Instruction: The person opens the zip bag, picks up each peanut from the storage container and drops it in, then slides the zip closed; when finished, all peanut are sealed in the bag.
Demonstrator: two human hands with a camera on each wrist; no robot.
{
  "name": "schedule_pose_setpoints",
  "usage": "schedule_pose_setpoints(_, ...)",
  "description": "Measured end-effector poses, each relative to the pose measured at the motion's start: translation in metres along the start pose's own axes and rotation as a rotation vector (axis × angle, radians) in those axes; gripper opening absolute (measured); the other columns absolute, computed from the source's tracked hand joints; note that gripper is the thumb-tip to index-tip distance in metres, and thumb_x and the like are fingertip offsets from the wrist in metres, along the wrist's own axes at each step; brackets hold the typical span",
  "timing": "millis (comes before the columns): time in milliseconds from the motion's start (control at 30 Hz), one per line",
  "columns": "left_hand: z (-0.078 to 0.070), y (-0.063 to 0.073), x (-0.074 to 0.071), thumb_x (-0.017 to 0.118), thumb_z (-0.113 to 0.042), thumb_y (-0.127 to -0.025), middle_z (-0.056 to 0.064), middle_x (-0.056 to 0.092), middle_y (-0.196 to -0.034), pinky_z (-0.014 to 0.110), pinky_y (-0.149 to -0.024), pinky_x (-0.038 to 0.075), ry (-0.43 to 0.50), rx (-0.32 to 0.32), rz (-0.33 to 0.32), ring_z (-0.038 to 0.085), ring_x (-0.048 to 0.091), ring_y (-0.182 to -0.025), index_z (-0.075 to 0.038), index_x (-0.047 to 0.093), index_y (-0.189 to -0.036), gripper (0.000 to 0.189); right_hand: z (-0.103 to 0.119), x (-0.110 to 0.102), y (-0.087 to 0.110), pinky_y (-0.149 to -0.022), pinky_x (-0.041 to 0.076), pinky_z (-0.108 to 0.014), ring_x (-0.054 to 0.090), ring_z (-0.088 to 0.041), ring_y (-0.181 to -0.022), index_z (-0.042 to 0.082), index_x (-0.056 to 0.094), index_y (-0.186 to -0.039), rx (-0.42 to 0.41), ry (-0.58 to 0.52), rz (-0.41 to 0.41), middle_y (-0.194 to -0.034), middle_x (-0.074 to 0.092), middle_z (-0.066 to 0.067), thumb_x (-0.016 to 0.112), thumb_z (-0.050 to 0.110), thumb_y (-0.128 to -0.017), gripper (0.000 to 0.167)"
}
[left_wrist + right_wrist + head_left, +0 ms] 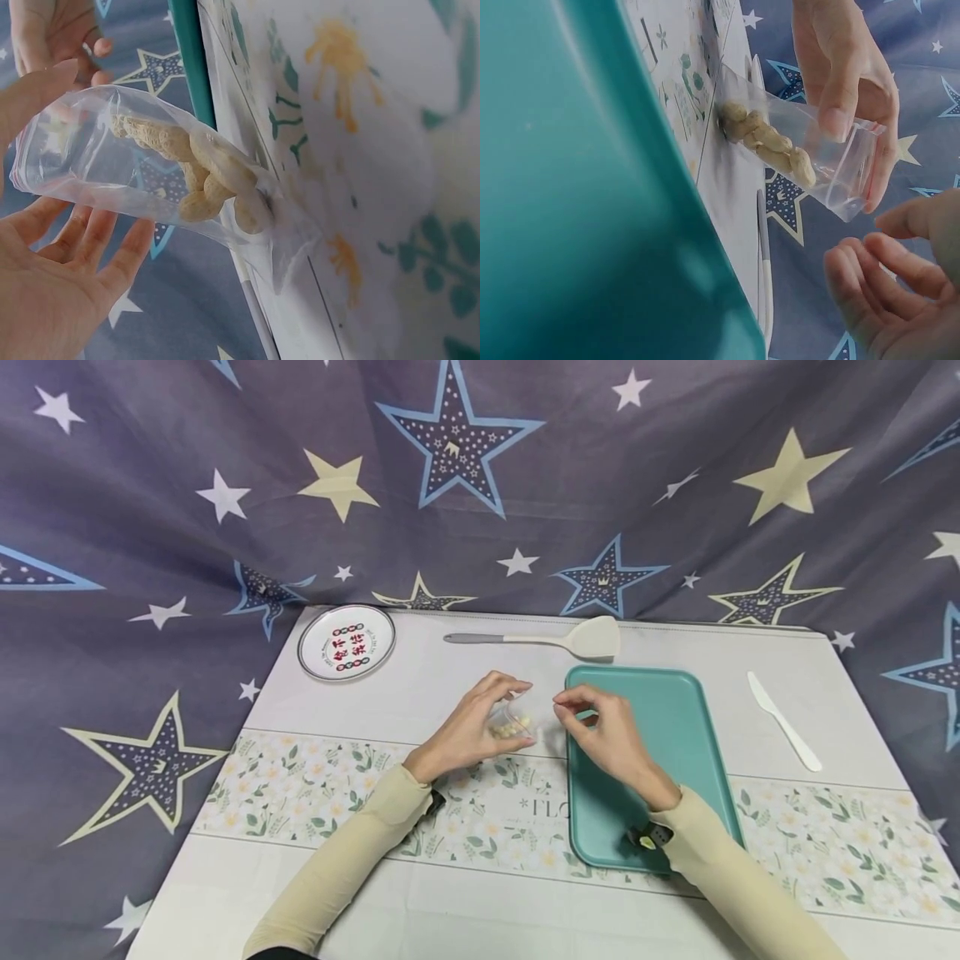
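Note:
A clear zip bag with several unshelled peanuts in its lower part stands tilted over the table. My left hand holds it near its red-edged mouth, thumb on one side and fingers on the other. In the right wrist view the bag's mouth looks spread apart, and its bottom end meets the table. Just right of the bag, apart from it, is my right hand, over the left part of a teal tray. Its fingers are loosely bent, with nothing visible between them.
A white spatula with a grey handle lies behind the tray. At the back left sits a round plate with red lettering. A white knife lies right of the tray. A star-patterned curtain hangs behind the table.

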State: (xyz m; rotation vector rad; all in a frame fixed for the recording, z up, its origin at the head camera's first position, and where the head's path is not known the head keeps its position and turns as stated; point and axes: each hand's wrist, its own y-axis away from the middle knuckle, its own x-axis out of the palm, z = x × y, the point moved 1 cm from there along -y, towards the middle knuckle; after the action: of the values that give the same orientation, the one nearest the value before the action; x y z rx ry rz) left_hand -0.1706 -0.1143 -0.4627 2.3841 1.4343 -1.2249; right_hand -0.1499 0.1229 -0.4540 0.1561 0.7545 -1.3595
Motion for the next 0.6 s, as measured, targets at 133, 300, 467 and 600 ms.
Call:
schedule_pose_setpoints(133, -0.001, -0.001, -0.001, 0.091, -0.034, -0.082, 0.001, 0.057, -0.137, 0.039, -0.109, 0.052, 0.004, -0.001, -0.002, 0.025, 0.061, -0.122, -0.015, 0.056, -0.146, 0.075, 0.000, 0.002, 0.001, -0.075, 0.066, -0.038, 0.077, -0.024, -0.090, 0.007, 0.075, -0.116, 0.042, -0.010, 0.031, -0.103, 0.080, -0.010, 0.070, 0.016, -0.101, 0.019)
schedule_pose_setpoints(300, -0.003, -0.002, -0.002, 0.091, -0.033, -0.081, 0.003, 0.057, -0.138, 0.046, -0.108, 0.053, 0.020, 0.006, 0.000, 0.028, 0.061, -0.122, -0.013, 0.056, -0.147, 0.077, 0.001, 0.007, 0.003, -0.076, 0.066, -0.033, 0.078, -0.031, -0.083, 0.005, 0.073, -0.123, 0.091, -0.081, 0.081, -0.104, 0.080, -0.016, 0.067, 0.019, -0.103, 0.025)
schedule_pose_setpoints(467, -0.004, -0.001, -0.001, 0.092, -0.033, -0.080, 0.004, 0.057, -0.138, 0.042, -0.108, 0.053, -0.004, 0.022, -0.010, 0.025, 0.060, -0.122, -0.013, 0.055, -0.148, 0.079, 0.002, 0.011, 0.002, -0.075, 0.065, -0.028, 0.079, -0.031, -0.087, 0.002, 0.072, -0.126, 0.087, -0.131, 0.091, -0.103, 0.080, -0.017, 0.065, 0.019, -0.104, 0.028)
schedule_pose_setpoints(600, -0.005, -0.001, -0.001, 0.093, -0.034, -0.078, 0.005, 0.056, -0.139, 0.040, -0.111, 0.051, -0.023, 0.030, -0.024, 0.022, 0.058, -0.124, -0.012, 0.054, -0.149, 0.085, 0.006, 0.012, 0.001, -0.075, 0.065, -0.029, 0.080, -0.028, -0.087, 0.002, 0.072, -0.125, 0.086, -0.147, 0.085, -0.103, 0.080, -0.016, 0.066, 0.018, -0.104, 0.028)
